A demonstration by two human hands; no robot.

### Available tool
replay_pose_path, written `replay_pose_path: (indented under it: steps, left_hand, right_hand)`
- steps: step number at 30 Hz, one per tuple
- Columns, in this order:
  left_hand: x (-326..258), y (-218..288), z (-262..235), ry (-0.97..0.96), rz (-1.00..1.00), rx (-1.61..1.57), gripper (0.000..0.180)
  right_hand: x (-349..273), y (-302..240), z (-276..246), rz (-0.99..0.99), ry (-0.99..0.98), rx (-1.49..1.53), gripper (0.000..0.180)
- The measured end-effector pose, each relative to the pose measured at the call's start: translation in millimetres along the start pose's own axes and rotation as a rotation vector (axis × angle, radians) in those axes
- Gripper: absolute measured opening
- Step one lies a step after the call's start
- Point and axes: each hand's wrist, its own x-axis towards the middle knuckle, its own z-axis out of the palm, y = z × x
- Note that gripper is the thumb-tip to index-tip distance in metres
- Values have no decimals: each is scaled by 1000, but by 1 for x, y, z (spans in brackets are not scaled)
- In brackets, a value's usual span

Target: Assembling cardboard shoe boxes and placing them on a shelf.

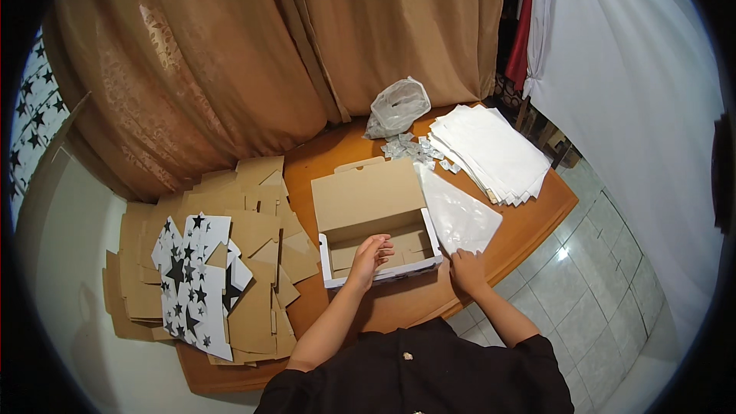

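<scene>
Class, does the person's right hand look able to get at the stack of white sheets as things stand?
Probably yes: the right hand is by the near edge of the glossy white sheet, which lies low, and the stack of white sheets beyond is uncovered.

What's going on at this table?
A person's left hand is over the front of an open cardboard box, holding nothing visible. Their right hand is at the near corner of a glossy white sheet; its grip is unclear. Flattened cardboard lies left, small packets behind the box.
</scene>
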Motion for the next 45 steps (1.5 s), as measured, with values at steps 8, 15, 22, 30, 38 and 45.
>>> replay_pose_path:
  steps: [8,15,22,30,38,45]
  left_hand:
    - [-10,-4,17,25,107,236,30]
    - [-34,44,112,-387,1344,1507,59]
    - [-32,85,153,-847,995,1183,17]
    - [-38,145,62,-361,484,116,27]
    - [4,105,-58,84,427,185,37]
    - [-2,69,-55,636,901,1078,52]
  right_hand:
    - [-15,-15,-67,94,258,108,6]
    - [-36,-19,-208,-139,194,257,13]
    - [-70,-25,-285,20,885,301,35]
    - [-31,-40,-242,127,534,1422,90]
    - [24,-89,-129,342,69,1439,22]
    - [45,-99,-85,210,256,512,20]
